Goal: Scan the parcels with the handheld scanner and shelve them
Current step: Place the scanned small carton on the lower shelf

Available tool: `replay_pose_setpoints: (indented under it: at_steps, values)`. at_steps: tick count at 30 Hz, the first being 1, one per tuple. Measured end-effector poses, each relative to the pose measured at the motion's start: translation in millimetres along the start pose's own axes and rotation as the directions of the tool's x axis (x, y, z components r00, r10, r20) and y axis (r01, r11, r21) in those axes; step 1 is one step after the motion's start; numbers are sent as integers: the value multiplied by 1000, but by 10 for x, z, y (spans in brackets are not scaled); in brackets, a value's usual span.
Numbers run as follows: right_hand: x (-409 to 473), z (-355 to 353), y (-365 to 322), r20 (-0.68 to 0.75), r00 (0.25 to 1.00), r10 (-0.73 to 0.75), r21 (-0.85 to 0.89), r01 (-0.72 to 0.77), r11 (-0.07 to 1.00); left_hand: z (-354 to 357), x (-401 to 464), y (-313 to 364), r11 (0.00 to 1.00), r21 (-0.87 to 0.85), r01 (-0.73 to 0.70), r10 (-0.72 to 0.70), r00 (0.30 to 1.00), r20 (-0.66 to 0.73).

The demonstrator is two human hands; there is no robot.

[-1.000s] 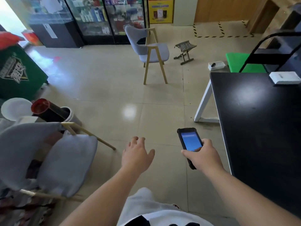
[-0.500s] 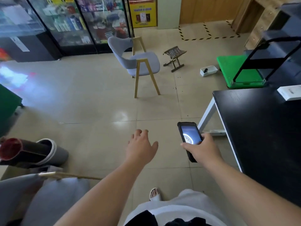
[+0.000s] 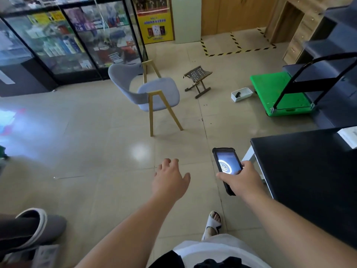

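- Scanner [image 3: 228,168] in my right hand [image 3: 242,180]: fingers wrapped round its lower half, thumb lying on the lit screen. It's just left of the bench [image 3: 309,180] edge, above the floor.
- Left hand [image 3: 170,180] empty, fingers loosely spread, hanging over the floor left of the scanner, not touching it.
- Scanner looks rigid in a rubbery black case, so I judge it light, stiff and not slippery. One-hand hold is fine; I'd keep the grip on the lower body, off the top end.
- Screen is the fragile part: keep it off the bench edge.
- Only parcel candidate I see: a white box [image 3: 348,136] at the far right of the bench, cut by the frame edge. Can't tell whether it's a parcel.
- If it is, I'd guess small, light, stiff card: take it with the left hand across the short sides, label up towards the scanner.
- No clear target shelf in view; dark racks stand behind the bench.
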State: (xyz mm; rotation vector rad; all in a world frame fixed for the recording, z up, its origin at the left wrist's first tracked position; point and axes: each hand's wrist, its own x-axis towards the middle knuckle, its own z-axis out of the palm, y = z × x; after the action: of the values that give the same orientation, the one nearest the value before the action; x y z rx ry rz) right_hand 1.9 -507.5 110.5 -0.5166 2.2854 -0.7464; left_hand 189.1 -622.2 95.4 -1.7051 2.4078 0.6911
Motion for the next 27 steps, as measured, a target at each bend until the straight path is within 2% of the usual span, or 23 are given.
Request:
replay_pose_setpoints:
  at_steps: [7,15,20,27]
  values:
    - [886,-530,-298,-38,999,35,63,-33,997,-130,881,781,996,24,-83,82,996,27]
    - [1512,-934,-143,-155,959,237,218,-201,955,-59,1769,1673,943,122,-309,289,945,152]
    - [1798,-1211,-73,-236,888,394,357,-298,885,34,2319,2280,860,162,-483,436,862,258]
    - [1960,-1464,18,-312,746,589,561,-355,748,121,2790,3088,677,199,-708,612,692,382]
